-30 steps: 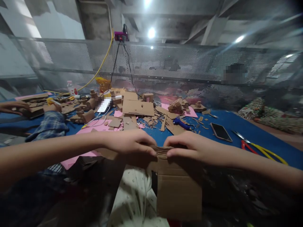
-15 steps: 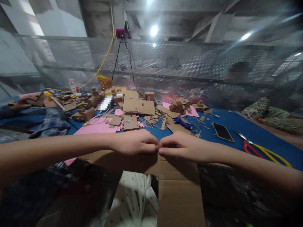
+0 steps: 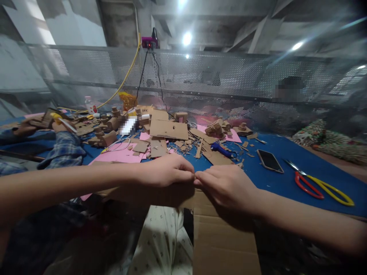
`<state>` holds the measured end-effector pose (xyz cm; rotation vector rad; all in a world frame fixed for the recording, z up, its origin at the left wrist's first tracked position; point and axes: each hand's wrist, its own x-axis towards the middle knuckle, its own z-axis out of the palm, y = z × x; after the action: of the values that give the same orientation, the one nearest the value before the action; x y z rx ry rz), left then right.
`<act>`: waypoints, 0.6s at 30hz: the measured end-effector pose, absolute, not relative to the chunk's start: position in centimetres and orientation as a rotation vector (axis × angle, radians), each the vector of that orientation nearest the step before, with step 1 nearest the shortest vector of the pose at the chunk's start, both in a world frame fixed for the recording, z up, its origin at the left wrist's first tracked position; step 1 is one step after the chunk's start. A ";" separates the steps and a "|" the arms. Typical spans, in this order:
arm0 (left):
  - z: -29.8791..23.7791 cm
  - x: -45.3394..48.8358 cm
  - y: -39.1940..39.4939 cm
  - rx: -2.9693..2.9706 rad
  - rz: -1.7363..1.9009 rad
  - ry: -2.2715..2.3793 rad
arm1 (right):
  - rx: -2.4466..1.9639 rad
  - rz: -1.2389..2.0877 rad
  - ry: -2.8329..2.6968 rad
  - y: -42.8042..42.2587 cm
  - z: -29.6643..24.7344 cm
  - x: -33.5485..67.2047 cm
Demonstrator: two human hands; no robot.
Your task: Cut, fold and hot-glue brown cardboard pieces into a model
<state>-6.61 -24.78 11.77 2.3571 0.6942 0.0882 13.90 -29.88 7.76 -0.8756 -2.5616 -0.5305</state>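
Note:
A large brown cardboard sheet [image 3: 225, 244] hangs over the table's front edge towards my lap, with crease lines across it. My left hand [image 3: 169, 172] pinches its upper edge, fingers curled and thumb pressed along the top. Right beside it, my right hand [image 3: 225, 185] is closed on the same edge, its fingertips almost touching the left thumb. The exact grip point is hidden between the fingers. Left of the gap between the hands, the cardboard runs on under my left forearm.
Scissors [image 3: 306, 177] with red and yellow handles and a phone [image 3: 270, 160] lie at the right. A blue glue gun [image 3: 222, 149], cardboard scraps [image 3: 169, 130] and pink paper [image 3: 114, 152] cover the middle. At the left, a co-worker's hands [image 3: 61, 124] hold a yellow-handled tool.
My right hand has turned over, its back now facing up, and its wrist has come lower and nearer. The hanging cardboard has swung slightly to the right. My left hand stays nearly in place.

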 end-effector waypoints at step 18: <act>7.3 -8.5 -31.3 3.219 -0.311 0.458 | -1.226 0.885 -3.018 -32.4 9.4 13.5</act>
<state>-8.45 -31.32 7.25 3.2192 0.4575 -0.3107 13.52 -32.35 9.40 -1.2257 -3.0183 0.8855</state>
